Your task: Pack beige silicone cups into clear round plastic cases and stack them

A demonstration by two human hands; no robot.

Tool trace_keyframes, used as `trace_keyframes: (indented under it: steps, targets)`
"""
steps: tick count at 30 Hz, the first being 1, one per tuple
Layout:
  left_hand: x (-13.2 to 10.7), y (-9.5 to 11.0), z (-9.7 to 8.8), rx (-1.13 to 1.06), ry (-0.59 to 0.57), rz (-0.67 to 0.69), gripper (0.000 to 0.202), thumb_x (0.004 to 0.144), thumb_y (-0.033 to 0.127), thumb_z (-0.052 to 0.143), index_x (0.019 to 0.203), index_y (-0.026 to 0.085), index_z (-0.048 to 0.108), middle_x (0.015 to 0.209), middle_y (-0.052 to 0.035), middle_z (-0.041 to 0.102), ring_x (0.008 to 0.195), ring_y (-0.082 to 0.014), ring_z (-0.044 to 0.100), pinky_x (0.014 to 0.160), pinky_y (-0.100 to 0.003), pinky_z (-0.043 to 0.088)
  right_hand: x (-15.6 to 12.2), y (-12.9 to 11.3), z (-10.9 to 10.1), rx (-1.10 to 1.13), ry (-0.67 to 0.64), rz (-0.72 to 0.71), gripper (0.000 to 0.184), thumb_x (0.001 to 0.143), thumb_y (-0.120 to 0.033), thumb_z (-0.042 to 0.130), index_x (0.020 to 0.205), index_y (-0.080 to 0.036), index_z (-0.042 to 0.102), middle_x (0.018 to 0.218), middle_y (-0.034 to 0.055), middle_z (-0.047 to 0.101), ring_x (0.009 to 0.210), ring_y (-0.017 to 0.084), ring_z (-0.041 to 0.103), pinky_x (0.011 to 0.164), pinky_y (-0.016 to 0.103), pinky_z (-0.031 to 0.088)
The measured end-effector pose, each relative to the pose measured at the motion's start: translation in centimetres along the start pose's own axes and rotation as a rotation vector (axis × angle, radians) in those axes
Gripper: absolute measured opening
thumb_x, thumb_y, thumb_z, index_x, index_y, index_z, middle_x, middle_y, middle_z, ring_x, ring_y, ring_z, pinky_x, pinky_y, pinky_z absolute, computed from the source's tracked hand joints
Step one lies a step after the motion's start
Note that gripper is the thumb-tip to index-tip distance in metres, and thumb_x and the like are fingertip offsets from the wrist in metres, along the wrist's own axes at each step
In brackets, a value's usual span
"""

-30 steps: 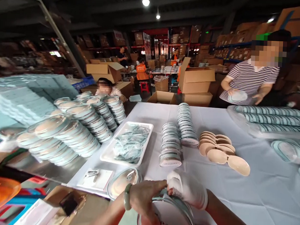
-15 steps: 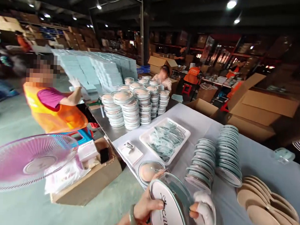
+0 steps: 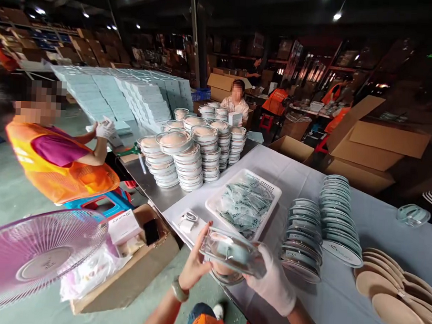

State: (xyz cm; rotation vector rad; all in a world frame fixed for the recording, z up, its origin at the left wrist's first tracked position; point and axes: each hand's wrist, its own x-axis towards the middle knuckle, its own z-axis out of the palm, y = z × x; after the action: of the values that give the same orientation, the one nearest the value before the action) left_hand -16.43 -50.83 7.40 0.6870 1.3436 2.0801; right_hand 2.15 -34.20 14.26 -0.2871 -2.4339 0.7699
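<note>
A round clear plastic case [image 3: 228, 252] is held between my two hands above the table's near edge, tilted so its transparent side shows. My left hand [image 3: 194, 268], bare with a bangle at the wrist, grips its left rim. On the opposite rim, my right hand [image 3: 273, 284] in a white glove is closed around it. Partly hidden beneath sits another round case [image 3: 228, 278] with a beige dome inside. Just beyond my hands lies a white basket [image 3: 214, 207] of printed sachets [image 3: 250, 201]. Two stacks of round cases [image 3: 302, 237] stand right of my gloved hand.
Several beige cup-shaped pieces [image 3: 396, 294] lie at the right. Filled round cases [image 3: 190, 165] are stacked high across the table, near a co-worker in an orange vest [image 3: 58, 160]. A purple fan [image 3: 43, 259] and a cardboard box [image 3: 125, 272] stand at the left.
The case has turned from its upright printed face to its clear side and moved up. My left hand has shifted to its left rim; my gloved hand now wraps its right side.
</note>
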Motion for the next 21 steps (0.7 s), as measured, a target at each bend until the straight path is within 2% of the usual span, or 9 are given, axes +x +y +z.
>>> trace_keyframes:
  steps: [2, 4, 7, 8, 10, 14, 17, 19, 21]
  targets:
    - [0.4, -1.2, -1.4, 0.024, -0.002, -0.078, 0.095, 0.072, 0.087, 0.066, 0.145, 0.027, 0.058, 0.171, -0.0142, 0.035, 0.158, -0.0414, 0.027, 0.129, -0.055, 0.025, 0.0, 1.7, 1.6, -0.307, 0.095, -0.258, 0.053, 0.076, -0.002, 0.069, 0.125, -0.021, 0.058, 0.120, 0.0100, 0.074, 0.117, 0.026, 0.070, 0.094, 0.040, 0.064]
    - [-0.1, -3.2, -1.6, 0.092, 0.013, -0.207, 0.088, 0.081, 0.084, 0.059, 0.148, 0.027, 0.052, 0.173, -0.0134, 0.030, 0.160, -0.0397, 0.025, 0.129, -0.057, 0.025, -1.2, 3.4, 3.0, -0.483, 0.067, -0.441, 0.044, 0.077, -0.004, 0.072, 0.117, -0.020, 0.062, 0.120, 0.0088, 0.073, 0.123, 0.026, 0.066, 0.094, 0.040, 0.062]
    - [-1.7, -6.7, -0.5, 0.316, 0.060, -0.253, 0.100, 0.073, 0.077, 0.074, 0.153, 0.025, 0.043, 0.168, -0.0155, 0.038, 0.159, -0.0405, 0.027, 0.131, -0.054, 0.023, -5.1, 5.5, 4.7, -0.501, -0.085, -0.475, 0.062, 0.071, -0.047, 0.090, 0.122, -0.024, 0.063, 0.133, 0.0109, 0.067, 0.130, 0.029, 0.061, 0.092, 0.041, 0.062]
    - [-2.2, -7.5, -0.1, 0.378, 0.088, -0.230, 0.101, 0.073, 0.077, 0.074, 0.153, 0.024, 0.041, 0.165, -0.0154, 0.042, 0.158, -0.0403, 0.028, 0.132, -0.053, 0.022, -6.6, 6.0, 4.9, -0.482, -0.094, -0.454, 0.075, 0.070, -0.058, 0.088, 0.131, -0.025, 0.060, 0.141, 0.0125, 0.063, 0.135, 0.030, 0.058, 0.097, 0.044, 0.061]
    - [-2.9, -8.0, 0.3, 0.463, 0.145, -0.178, 0.097, 0.079, 0.076, 0.068, 0.155, 0.025, 0.038, 0.164, -0.0139, 0.042, 0.158, -0.0393, 0.029, 0.132, -0.053, 0.021, -9.0, 7.1, 4.0, -0.482, 0.005, -0.367, 0.080, 0.079, -0.054, 0.080, 0.146, -0.026, 0.049, 0.150, 0.0137, 0.056, 0.141, 0.031, 0.053, 0.109, 0.047, 0.055]
    - [-3.8, -5.8, 0.6, 0.576, 0.268, 0.020, 0.087, 0.075, 0.063, 0.079, 0.147, 0.026, 0.047, 0.161, -0.0142, 0.043, 0.154, -0.0423, 0.034, 0.129, -0.061, 0.024, -10.4, 12.5, -3.6, -0.514, 0.253, 0.114, 0.056, 0.083, -0.026, 0.069, 0.137, -0.024, 0.058, 0.145, 0.0133, 0.061, 0.136, 0.030, 0.057, 0.114, 0.052, 0.049]
    - [-5.3, -5.2, 4.9, 0.389, 0.046, -0.062, 0.060, 0.071, 0.057, 0.085, 0.118, 0.025, 0.065, 0.128, -0.0146, 0.066, 0.131, -0.0408, 0.057, 0.118, -0.058, 0.041, -8.9, 19.8, -11.1, -0.240, 0.280, 0.796, 0.059, 0.084, -0.047, 0.063, 0.136, -0.018, 0.059, 0.141, 0.0172, 0.064, 0.136, 0.031, 0.057, 0.120, 0.051, 0.041]
    - [-6.0, -7.0, 10.5, 0.130, -0.242, -0.447, 0.061, 0.075, 0.064, 0.080, 0.119, 0.025, 0.066, 0.116, -0.0149, 0.070, 0.116, -0.0367, 0.066, 0.106, -0.053, 0.051, -7.6, 24.3, -14.4, -0.155, 0.231, 0.920, 0.062, 0.085, -0.050, 0.058, 0.135, -0.013, 0.061, 0.136, 0.0200, 0.068, 0.133, 0.031, 0.060, 0.117, 0.048, 0.044]
    - [-5.7, -10.2, 16.9, -0.132, -0.250, -0.947, 0.084, 0.069, 0.079, 0.076, 0.131, 0.025, 0.058, 0.117, -0.0148, 0.069, 0.106, -0.0342, 0.070, 0.096, -0.053, 0.055, -6.5, 27.0, -15.6, -0.065, 0.135, 0.923, 0.057, 0.082, -0.049, 0.061, 0.125, -0.013, 0.068, 0.126, 0.0188, 0.074, 0.123, 0.031, 0.067, 0.109, 0.042, 0.051]
